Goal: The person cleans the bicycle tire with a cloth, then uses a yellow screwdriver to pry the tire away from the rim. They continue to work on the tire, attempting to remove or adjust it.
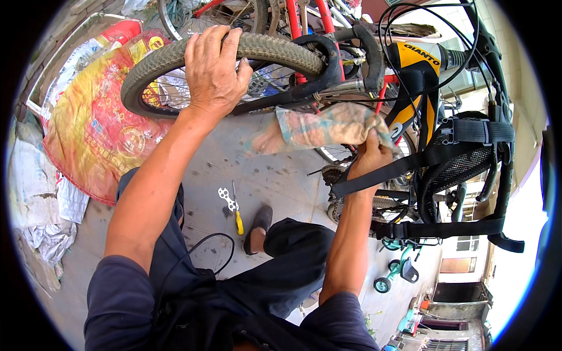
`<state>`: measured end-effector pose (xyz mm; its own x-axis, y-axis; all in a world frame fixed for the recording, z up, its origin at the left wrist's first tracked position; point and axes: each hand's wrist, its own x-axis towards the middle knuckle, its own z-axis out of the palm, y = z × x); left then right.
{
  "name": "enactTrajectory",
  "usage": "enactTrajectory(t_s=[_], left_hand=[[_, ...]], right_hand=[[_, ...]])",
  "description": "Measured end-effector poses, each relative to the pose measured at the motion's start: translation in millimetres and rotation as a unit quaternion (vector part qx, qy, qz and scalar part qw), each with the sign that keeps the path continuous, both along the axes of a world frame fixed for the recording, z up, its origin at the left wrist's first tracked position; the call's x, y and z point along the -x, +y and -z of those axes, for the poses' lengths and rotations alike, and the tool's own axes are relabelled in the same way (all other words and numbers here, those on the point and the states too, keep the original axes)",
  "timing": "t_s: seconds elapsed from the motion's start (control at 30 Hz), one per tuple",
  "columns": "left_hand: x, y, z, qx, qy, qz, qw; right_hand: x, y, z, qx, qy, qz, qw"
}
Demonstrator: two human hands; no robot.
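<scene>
My left hand (213,79) grips the knobby tire (149,64) of a bicycle wheel from above, its fingers curled over the tread. The wheel is held in a black fork (332,61), beside a black-and-yellow bicycle frame (414,58). My right hand (372,153) is closed on a stained, faded cloth (313,126), which hangs out to the left below the fork and is slightly blurred. Black straps (380,174) and a mesh bag (453,167) hang on the bicycle close to my right hand. A yellow-handled screwdriver (239,219) and a flat metal spanner (225,196) lie on the ground between my arms.
Piled sacks (93,117) and white sheeting (38,193) lie along the left. More bicycles, one red (325,20), stand behind the wheel. A small turquoise ride-on toy (395,266) is at the lower right, near a building (453,295). My shoe (260,219) rests on the paving.
</scene>
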<state>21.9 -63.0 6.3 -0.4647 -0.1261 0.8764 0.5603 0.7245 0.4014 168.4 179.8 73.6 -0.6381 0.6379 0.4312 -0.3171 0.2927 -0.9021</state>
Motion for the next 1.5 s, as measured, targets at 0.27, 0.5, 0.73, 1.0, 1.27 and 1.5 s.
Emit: enactTrajectory(t_s=[0.27,0.5,0.73,1.0,1.27,1.5], left_hand=[[4,-1,4,-0.008,0.022,0.007,1.000],[3,0,4,-0.009,0.031,0.005,0.999],[1,-5,1,-0.010,0.019,0.020,1.000],[-3,-6,1,-0.017,-0.015,0.041,0.999],[-1,-7,3,-0.018,-0.016,0.038,0.999],[-1,-7,3,-0.023,-0.017,0.043,0.999]], right_hand=[[-3,-46,-4,-0.352,0.108,0.080,0.926],[76,-35,-38,-0.641,0.061,0.194,0.740],[111,-46,-61,-0.697,-0.060,0.223,0.679],[68,-42,-54,-0.753,-0.085,0.210,0.618],[77,-47,-66,-0.826,-0.138,0.269,0.476],[82,-47,-71,-0.816,-0.157,0.221,0.510]])
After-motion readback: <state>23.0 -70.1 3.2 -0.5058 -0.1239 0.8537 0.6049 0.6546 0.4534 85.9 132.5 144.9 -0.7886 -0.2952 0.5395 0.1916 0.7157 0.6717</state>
